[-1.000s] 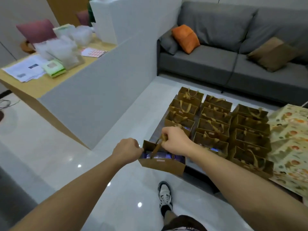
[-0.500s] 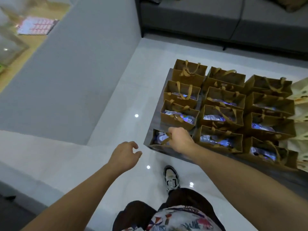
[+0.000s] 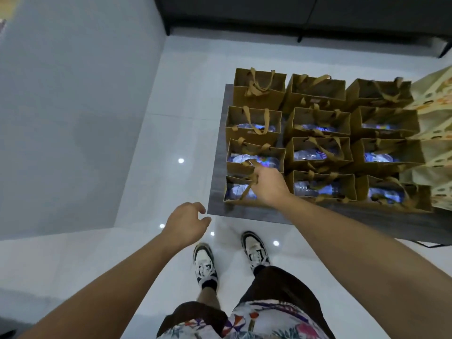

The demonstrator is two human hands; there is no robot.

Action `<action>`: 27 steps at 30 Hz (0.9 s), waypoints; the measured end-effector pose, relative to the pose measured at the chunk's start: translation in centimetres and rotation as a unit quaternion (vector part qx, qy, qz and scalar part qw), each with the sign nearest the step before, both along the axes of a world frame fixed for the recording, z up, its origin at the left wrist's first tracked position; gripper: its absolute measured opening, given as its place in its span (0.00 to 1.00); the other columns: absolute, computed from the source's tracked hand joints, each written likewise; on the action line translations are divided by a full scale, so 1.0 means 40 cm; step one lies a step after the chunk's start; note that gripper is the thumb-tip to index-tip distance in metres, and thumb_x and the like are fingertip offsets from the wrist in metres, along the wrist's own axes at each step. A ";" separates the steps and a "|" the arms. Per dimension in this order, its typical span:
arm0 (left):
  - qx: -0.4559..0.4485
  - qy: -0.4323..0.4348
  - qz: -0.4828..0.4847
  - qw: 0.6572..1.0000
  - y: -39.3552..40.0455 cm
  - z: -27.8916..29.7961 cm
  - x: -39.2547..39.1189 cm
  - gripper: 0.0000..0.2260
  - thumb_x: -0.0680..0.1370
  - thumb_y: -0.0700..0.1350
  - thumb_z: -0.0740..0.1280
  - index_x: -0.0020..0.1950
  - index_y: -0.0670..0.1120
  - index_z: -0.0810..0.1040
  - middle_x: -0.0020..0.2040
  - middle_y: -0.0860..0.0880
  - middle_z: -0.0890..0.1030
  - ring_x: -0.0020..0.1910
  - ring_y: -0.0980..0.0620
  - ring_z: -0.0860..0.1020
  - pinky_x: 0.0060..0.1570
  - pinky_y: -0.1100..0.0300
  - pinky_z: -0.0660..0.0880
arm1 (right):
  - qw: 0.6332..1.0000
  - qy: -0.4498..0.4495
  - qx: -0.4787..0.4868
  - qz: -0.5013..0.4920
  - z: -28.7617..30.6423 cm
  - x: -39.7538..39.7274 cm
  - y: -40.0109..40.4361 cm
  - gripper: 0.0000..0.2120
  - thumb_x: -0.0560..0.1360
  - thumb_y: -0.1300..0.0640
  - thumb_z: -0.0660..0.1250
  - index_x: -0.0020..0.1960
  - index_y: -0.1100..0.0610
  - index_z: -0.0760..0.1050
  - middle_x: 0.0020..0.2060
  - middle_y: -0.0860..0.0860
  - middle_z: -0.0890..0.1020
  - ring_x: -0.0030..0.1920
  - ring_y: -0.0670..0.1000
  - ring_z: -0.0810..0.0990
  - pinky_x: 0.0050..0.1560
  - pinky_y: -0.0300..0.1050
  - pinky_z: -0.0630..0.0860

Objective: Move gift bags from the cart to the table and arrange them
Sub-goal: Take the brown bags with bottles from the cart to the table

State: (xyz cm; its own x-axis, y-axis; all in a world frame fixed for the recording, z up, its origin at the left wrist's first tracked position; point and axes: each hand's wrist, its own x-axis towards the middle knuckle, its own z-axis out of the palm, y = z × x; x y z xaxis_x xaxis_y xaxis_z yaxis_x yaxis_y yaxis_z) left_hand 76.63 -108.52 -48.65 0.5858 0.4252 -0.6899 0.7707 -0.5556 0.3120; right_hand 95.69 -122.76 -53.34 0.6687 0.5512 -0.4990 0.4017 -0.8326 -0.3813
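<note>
Bag point(image 3: 241, 192), brown paper, at the near left corner of the table point(image 3: 215, 192), upright, mouth open, blue-and-white packets visible inside. Ribbon handle point(image 3: 247, 189) pinched in the right hand point(image 3: 267, 185), fingers curled round it, hand above the bag's right end. Touching it on the far side, another bag point(image 3: 254, 155), with two more behind in the same column. To the right, two further columns of brown bags point(image 3: 320, 152), four deep, packed side against side, handles flopped over the rims, same shiny packets showing in most. At the table's right edge, cream patterned bags point(image 3: 435, 133) with orange print, pressed against the brown ones and partly cut off by the frame.

Left hand point(image 3: 187, 222) just off the table's near left corner, over the floor point(image 3: 186, 118), holding nothing, fingers loosely curled, thumb and forefinger apart. Both forearms stretched forward from the bottom corners.

Below, two sneakers point(image 3: 205, 265) on glossy white tile, toes pointing at the table, ceiling lights reflected as bright dots nearby. Dark shorts and a floral shirt hem at the bottom edge. On the left, a pale grey wall point(image 3: 73, 106) rising from the floor. Along the top, the dark base of a sofa point(image 3: 293, 15), well apart from the table.
</note>
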 end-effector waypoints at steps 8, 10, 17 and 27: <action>0.009 -0.020 -0.035 0.999 0.028 0.006 0.068 0.17 0.81 0.51 0.66 0.68 0.47 0.77 0.65 0.47 0.77 0.61 0.48 0.77 0.53 0.63 0.68 | 1.000 -0.027 -0.008 -0.013 -0.012 0.001 -0.009 0.08 0.77 0.58 0.68 0.56 0.54 0.77 0.46 0.53 0.80 0.47 0.55 0.80 0.46 0.47 0.78; 0.008 -0.023 -0.042 0.999 0.027 0.008 0.082 0.16 0.81 0.51 0.66 0.68 0.47 0.77 0.66 0.47 0.77 0.61 0.48 0.76 0.53 0.63 0.68 | 0.999 -0.045 -0.018 0.007 -0.004 0.000 -0.011 0.07 0.77 0.58 0.68 0.55 0.54 0.78 0.46 0.53 0.80 0.48 0.55 0.79 0.47 0.48 0.78; 0.014 -0.044 -0.090 0.995 0.023 0.043 0.136 0.16 0.82 0.51 0.66 0.69 0.48 0.76 0.66 0.47 0.77 0.61 0.49 0.77 0.52 0.63 0.70 | 0.997 -0.074 -0.024 0.025 0.038 -0.020 -0.018 0.07 0.78 0.57 0.67 0.56 0.53 0.79 0.52 0.54 0.80 0.54 0.57 0.77 0.55 0.54 0.78; 0.031 -0.103 -0.144 0.984 0.058 0.130 0.196 0.14 0.82 0.51 0.66 0.66 0.48 0.77 0.64 0.47 0.78 0.59 0.49 0.77 0.50 0.61 0.71 | 0.992 -0.082 0.011 -0.094 0.142 -0.081 -0.041 0.19 0.79 0.51 0.67 0.69 0.50 0.74 0.61 0.52 0.78 0.61 0.54 0.74 0.60 0.51 0.75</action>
